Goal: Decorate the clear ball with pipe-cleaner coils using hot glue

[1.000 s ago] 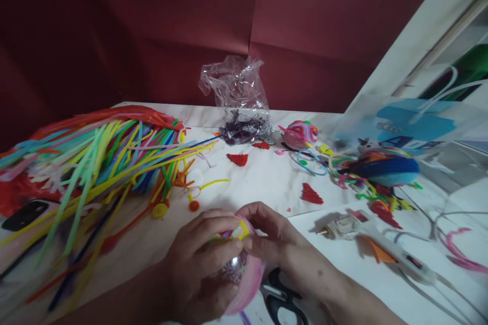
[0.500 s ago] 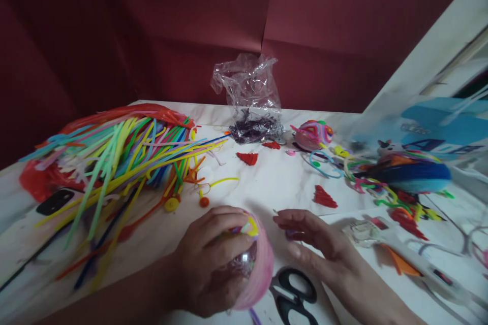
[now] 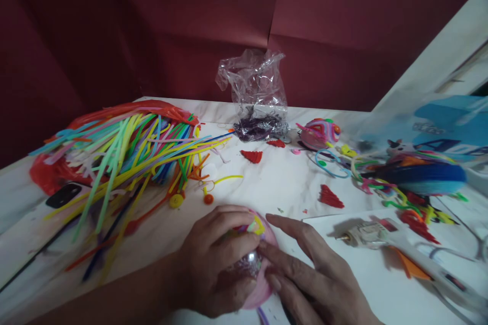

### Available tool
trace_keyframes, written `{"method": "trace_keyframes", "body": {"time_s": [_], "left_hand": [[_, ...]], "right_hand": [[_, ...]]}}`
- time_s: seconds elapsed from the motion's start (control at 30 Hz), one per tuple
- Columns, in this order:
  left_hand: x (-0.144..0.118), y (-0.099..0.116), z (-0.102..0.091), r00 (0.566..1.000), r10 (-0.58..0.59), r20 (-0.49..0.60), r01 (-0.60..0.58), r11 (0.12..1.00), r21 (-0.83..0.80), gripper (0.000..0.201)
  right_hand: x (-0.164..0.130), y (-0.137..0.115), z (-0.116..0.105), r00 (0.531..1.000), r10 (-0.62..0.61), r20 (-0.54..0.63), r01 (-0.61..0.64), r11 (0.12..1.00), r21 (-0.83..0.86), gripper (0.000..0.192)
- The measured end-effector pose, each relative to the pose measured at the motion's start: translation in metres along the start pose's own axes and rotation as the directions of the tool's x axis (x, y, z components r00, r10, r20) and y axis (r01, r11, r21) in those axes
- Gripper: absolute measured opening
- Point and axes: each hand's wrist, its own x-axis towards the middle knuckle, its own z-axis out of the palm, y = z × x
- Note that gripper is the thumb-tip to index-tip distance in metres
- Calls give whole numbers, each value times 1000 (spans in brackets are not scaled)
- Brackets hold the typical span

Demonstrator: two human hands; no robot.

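Observation:
My left hand (image 3: pixel 217 259) is closed round a pink ball (image 3: pixel 269 236), its fingers over the top and left side. The ball has a clear shiny patch and colourful bits, a yellow one among them, near the top. Against the ball's right side press the fingertips of my right hand (image 3: pixel 316 269), its index finger stretched forward. Whether a small piece is under those fingertips cannot be made out. A purple strip (image 3: pixel 263 316) shows below the ball.
Colourful pipe cleaners (image 3: pixel 129 147) spread over the left, near a phone (image 3: pixel 66 195). A clear plastic bag (image 3: pixel 259 91) stands at the back. Red coiled pieces (image 3: pixel 330 197) dot the table. To the right lie a glue gun (image 3: pixel 404 244), a decorated pink ball (image 3: pixel 319 133) and a blue ball (image 3: pixel 423 175).
My right hand has moved left and now touches the ball's right side. It also covers the black-handled scissors seen earlier. My left hand keeps its hold; the view has shifted slightly.

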Motion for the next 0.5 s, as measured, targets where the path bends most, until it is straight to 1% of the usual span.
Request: {"method": "trace_keyframes", "body": {"time_s": [0.07,0.17,0.33,0.5], "left_hand": [[0,0,0,1000,7,-3,-7,1000,-7,35],[-1,-1,1,1000,4,4,-4,1000,-20,35],[0,-1,1,1000,8,-5,-8,1000,-18,35],[4,-3,-1,1000,14,19,-14,999,-36,31]], "right_hand": [[2,-2,0,1000,3,-24,-4,999,-33,27],[4,-4,-2,1000,19,-23,-21,997,-79,24],[5,-6,-3,1000,-9,-11,8,995,-94,22],[3,-3,-6,999,5,33,1,986,-167,22]]}}
